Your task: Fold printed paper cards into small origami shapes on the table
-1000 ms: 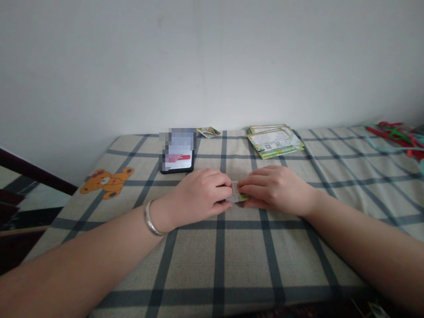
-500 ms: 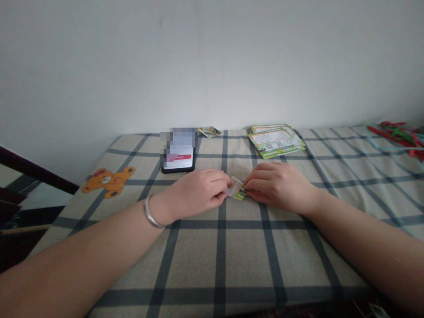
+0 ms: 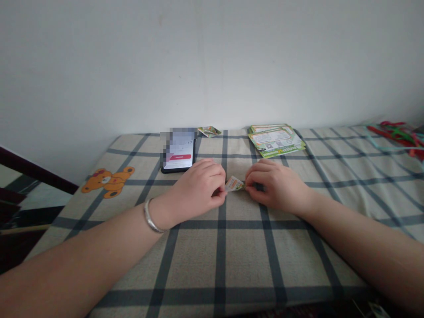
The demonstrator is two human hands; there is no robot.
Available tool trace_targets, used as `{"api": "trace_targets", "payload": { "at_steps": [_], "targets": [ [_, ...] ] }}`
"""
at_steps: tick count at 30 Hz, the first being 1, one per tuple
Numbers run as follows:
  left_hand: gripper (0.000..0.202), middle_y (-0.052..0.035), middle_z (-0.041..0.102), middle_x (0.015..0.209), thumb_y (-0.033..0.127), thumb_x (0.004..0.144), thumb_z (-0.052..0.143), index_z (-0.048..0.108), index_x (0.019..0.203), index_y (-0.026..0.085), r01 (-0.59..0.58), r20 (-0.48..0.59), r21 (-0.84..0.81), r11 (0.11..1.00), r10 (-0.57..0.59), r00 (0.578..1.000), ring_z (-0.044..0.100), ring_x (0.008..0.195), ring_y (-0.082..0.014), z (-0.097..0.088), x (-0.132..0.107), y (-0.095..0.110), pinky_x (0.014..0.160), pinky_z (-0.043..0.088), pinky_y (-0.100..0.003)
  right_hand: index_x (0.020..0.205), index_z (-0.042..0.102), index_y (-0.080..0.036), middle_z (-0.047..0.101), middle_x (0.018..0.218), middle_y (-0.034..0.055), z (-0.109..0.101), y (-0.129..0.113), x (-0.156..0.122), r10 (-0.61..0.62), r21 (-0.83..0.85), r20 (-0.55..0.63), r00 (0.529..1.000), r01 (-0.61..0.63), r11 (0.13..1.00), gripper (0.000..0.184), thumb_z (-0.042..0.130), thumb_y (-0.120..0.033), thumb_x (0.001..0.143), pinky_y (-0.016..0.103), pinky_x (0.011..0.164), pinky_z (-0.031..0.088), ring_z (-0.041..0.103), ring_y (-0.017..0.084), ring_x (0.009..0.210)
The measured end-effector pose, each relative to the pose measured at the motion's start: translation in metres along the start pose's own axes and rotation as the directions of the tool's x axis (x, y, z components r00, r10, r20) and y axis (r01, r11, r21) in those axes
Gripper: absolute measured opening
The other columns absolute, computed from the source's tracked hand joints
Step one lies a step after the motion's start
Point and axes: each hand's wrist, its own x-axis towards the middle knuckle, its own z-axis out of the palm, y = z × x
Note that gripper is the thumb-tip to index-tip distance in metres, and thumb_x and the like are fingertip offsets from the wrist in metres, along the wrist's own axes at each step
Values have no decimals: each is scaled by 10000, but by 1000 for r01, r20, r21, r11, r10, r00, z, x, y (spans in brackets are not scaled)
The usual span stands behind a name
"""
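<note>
Between my hands is a small printed paper piece [image 3: 235, 183], white and orange with some green, slightly above or on the checked cloth; which of these I cannot tell. My left hand [image 3: 202, 185], with a silver bangle at the wrist, pinches its left edge between thumb and fingers. On the other side my right hand [image 3: 274, 185] has its fingertips closed on the right end. The fingers hide both ends of the paper, and it looks bent or folded.
A phone [image 3: 179, 152] with a lit screen lies behind my left hand. Near the wall are a small folded printed paper [image 3: 210, 131] and a stack of green-white cards [image 3: 276, 140]. Red and green strips [image 3: 399, 134] lie far right, a bear cutout [image 3: 108, 182] left.
The paper has turned and its right part now looks narrower. My left fingers have curled and shifted slightly back and left; my right hand has moved very little.
</note>
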Motion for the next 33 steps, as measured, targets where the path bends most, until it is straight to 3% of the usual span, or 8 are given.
{"api": "trace_targets", "payload": {
  "at_steps": [4, 13, 21, 26, 33],
  "targets": [
    [134, -28, 557, 747, 160, 797, 566, 568, 662, 161, 86, -2, 0, 996, -86, 996, 520, 804, -181, 1, 0, 3, 860, 427, -372, 763, 652, -159, 620, 849, 58, 1, -2, 2, 78, 54, -10, 997, -77, 996, 124, 556, -191, 834, 287, 745, 425, 556, 174, 821],
    [148, -3, 548, 665, 180, 777, 599, 556, 635, 178, 217, -18, -16, 976, -217, 976, 502, 740, -177, 4, -1, 7, 754, 393, -337, 692, 569, -170, 583, 730, 35, 4, -1, 5, 130, 56, 26, 991, -132, 990, 138, 541, -186, 826, 298, 723, 403, 529, 167, 754],
    [196, -5, 588, 664, 272, 832, 609, 607, 658, 181, 284, 20, -13, 959, -283, 959, 522, 736, -182, 3, 1, 7, 724, 373, -335, 679, 548, -187, 597, 709, 27, 11, 7, 5, 134, 73, 29, 991, -136, 988, 273, 520, -339, 905, 298, 702, 375, 523, 166, 740],
    [242, -9, 633, 697, 353, 868, 610, 644, 692, 192, 299, 41, -24, 954, -298, 954, 538, 778, -193, 7, 1, 5, 735, 365, -341, 650, 555, -186, 592, 668, 19, 12, 7, 8, 158, 42, 15, 987, -159, 986, 286, 546, -340, 890, 294, 659, 348, 513, 158, 689],
    [252, -16, 643, 676, 351, 859, 617, 649, 665, 193, 289, 29, -1, 957, -289, 957, 546, 757, -200, 10, 3, 3, 705, 363, -343, 635, 568, -177, 602, 650, 17, 9, 2, 13, 173, -49, 47, 984, -171, 984, 289, 547, -331, 878, 281, 612, 314, 494, 138, 628]
  ]
}}
